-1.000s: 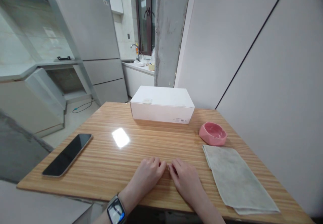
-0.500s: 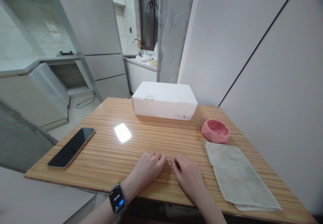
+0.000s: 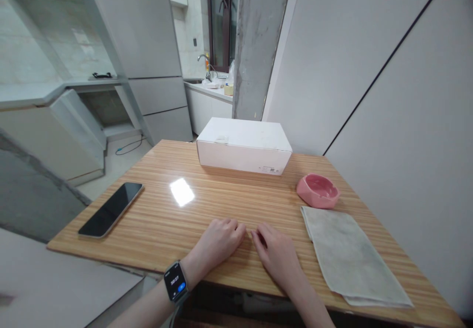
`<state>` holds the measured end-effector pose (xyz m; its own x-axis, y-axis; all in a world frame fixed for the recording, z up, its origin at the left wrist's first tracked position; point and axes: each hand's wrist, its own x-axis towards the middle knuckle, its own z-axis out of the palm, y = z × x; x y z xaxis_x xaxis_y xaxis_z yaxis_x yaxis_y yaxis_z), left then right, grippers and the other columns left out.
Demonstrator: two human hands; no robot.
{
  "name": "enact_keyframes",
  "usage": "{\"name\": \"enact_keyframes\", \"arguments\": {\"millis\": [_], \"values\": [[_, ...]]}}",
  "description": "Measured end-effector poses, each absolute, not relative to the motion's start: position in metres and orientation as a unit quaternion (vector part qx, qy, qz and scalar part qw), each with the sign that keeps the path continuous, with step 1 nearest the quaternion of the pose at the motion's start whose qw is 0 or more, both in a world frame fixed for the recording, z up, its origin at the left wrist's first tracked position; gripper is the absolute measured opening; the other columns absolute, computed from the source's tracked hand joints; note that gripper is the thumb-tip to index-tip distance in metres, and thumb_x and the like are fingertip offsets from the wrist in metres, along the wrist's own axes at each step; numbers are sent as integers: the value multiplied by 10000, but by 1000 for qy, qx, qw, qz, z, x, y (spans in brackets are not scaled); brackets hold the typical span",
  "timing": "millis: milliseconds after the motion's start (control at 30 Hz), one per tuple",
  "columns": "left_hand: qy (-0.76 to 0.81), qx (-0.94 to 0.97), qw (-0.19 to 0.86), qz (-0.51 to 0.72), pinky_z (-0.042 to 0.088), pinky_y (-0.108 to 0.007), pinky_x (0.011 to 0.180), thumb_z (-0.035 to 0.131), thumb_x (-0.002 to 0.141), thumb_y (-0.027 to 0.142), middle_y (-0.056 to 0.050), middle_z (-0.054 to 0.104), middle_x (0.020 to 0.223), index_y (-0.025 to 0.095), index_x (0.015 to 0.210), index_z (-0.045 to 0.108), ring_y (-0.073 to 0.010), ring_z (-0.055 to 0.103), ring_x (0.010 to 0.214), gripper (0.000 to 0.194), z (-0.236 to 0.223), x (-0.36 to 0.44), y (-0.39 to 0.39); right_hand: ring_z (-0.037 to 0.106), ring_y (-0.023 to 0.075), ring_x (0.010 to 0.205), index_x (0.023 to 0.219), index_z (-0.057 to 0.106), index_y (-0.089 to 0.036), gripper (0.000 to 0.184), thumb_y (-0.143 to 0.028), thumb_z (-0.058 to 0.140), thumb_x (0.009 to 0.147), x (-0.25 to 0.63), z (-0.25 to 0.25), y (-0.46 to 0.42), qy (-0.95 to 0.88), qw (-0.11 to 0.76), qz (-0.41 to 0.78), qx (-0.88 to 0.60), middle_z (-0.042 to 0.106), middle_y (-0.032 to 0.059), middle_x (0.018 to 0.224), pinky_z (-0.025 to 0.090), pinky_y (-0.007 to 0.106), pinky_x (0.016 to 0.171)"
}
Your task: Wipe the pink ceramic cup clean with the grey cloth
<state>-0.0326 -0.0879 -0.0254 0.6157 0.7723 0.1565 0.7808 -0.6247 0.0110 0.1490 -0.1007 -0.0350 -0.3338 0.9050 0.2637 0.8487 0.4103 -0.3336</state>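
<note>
My left hand (image 3: 223, 238) rests on the wooden table near its front edge, fingers curled into a loose fist with nothing showing in it. A smartwatch (image 3: 175, 281) is strapped to that wrist. Just to its right, with a small gap between, lies my right hand (image 3: 274, 249), also curled closed and seemingly holding nothing. Right of it is a folded grey-green cloth (image 3: 353, 254), the thing nearest to that hand. A pink ashtray (image 3: 318, 191) sits just behind the cloth. Far to the left lies a phone (image 3: 111, 211), its screen dark.
A closed white box (image 3: 244, 146) stands at the back of the wooden table (image 3: 158, 229). Light reflects off the tabletop on the left. Behind are a fridge (image 3: 148, 32), a sink counter with a faucet (image 3: 207, 64), a concrete pillar and a white wall on the right.
The camera view has shifted slightly, so things appear a little further right and higher. Both hands stay in the same place on the table.
</note>
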Motion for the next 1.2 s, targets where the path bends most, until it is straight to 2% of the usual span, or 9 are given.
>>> {"name": "enact_keyframes", "arguments": {"millis": [900,1200], "values": [[-427,-899,46,-82,410,-278,549,414,925,186,-21,604,759,194,833,486,-201,614,699,117,-27,-32,-86,574,161,663,734,502,-214,230,-257,416,943,150,-35,-98,-816,212,82,-532,606,3,726,284,267,582],[-431,-898,32,-84,415,-263,581,408,927,190,-24,608,770,189,835,498,-186,612,712,128,-28,-33,-86,568,151,639,721,496,-214,234,-257,423,939,149,-34,-99,-817,217,74,-529,599,-3,704,281,266,571]]}}
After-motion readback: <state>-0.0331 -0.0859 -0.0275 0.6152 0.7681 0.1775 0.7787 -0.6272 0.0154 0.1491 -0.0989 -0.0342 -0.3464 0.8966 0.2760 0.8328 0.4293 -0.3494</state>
